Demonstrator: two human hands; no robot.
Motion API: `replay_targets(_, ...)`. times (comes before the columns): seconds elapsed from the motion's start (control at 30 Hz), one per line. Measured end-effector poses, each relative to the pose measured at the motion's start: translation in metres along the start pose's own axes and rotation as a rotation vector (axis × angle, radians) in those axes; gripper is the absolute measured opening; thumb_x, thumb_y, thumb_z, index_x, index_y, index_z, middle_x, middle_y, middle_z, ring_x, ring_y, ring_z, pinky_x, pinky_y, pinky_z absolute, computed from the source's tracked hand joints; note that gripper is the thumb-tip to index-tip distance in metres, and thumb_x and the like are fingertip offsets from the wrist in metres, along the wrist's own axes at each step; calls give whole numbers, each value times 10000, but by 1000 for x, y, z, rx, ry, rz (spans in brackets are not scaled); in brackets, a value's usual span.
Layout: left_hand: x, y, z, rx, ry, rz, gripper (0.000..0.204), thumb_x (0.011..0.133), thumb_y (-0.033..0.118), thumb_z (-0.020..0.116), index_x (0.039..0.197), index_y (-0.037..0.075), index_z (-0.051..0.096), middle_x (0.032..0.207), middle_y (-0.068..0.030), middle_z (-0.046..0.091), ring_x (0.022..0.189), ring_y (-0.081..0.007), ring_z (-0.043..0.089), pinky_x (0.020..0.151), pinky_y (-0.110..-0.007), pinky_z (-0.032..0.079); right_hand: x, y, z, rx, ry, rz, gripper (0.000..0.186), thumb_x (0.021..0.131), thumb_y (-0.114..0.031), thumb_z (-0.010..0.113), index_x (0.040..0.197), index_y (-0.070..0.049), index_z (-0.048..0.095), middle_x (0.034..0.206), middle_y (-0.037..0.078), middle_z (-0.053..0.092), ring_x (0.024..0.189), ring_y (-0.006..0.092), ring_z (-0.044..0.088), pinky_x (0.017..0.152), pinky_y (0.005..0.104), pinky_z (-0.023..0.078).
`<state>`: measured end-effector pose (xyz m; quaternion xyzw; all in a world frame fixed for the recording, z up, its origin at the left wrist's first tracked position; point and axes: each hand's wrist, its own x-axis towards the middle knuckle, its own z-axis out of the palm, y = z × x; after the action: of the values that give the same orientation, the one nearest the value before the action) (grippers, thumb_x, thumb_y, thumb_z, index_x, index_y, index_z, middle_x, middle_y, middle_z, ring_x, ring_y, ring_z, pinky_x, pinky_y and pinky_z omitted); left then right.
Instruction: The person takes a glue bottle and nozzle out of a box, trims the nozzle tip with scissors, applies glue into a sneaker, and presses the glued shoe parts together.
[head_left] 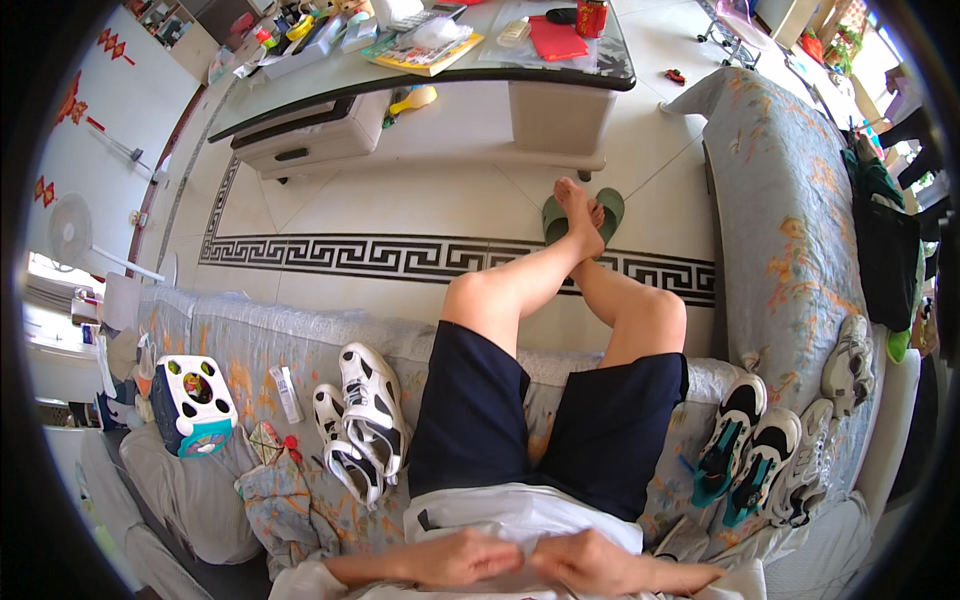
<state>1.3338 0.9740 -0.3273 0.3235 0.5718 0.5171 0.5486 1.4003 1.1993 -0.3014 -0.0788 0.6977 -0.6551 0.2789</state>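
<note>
In the head view my left hand [480, 555] and my right hand [574, 557] are low at the centre, over the white shirt [510, 510] at my waist, a little apart. Both have curled fingers and are slightly blurred; what they hold, if anything, I cannot make out. Below the shirt's hem are dark shorts [465, 420]. Left of my legs lie white and black sneakers [370, 410]. To the right are black, white and teal shoes [745, 450] and white-grey sneakers [848, 365]. My crossed bare feet [580, 215] are by green slippers [612, 210].
I sit on a floral-covered sofa [270, 340], with another section [760, 200] along the right. A glass-topped table [480, 70] with several items stands ahead on the tiled floor [380, 210]. A white fan [72, 230], a white-teal boxy object [195, 405] and dark clothing [885, 260] are at the sides.
</note>
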Motion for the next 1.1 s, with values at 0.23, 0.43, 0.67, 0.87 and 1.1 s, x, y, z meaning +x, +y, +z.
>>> replay_targets(0.23,64,12,-54,-444,740,282,220,985,141,469,1058,-1,620,1055,-64,560,900,-107,537,776,-247,423,66,18,-32,-28,551,-142,260,845,-109,670,1058,-9,561,904,98,552,663,153,544,565,251,450)
replay_targets(0.43,85,14,-56,-864,693,328,245,968,144,505,1153,35,623,1342,-87,473,1159,-169,490,971,-329,414,99,14,-26,-315,710,-330,430,731,-38,757,1101,-11,541,959,120,555,738,218,560,551,270,452)
replay_targets(0.67,84,-4,-70,-586,873,407,281,972,155,502,1190,3,592,1248,-93,519,1096,-160,513,962,-321,408,95,24,-29,-109,631,-168,110,910,-47,555,995,3,605,741,101,538,578,187,511,514,298,404)
replay_targets(0.87,77,17,-94,504,975,344,207,846,-14,635,1047,12,674,931,-69,604,836,-172,590,719,-261,486,88,24,-34,271,474,60,228,984,-186,488,995,1,617,622,-10,475,524,60,414,475,229,337)
replay_targets(1.1,77,29,-120,881,782,514,309,696,-38,726,993,40,689,888,-67,607,803,-234,598,677,-316,509,83,25,-44,731,334,75,329,991,-286,486,953,17,608,611,-41,437,522,23,343,449,192,259)
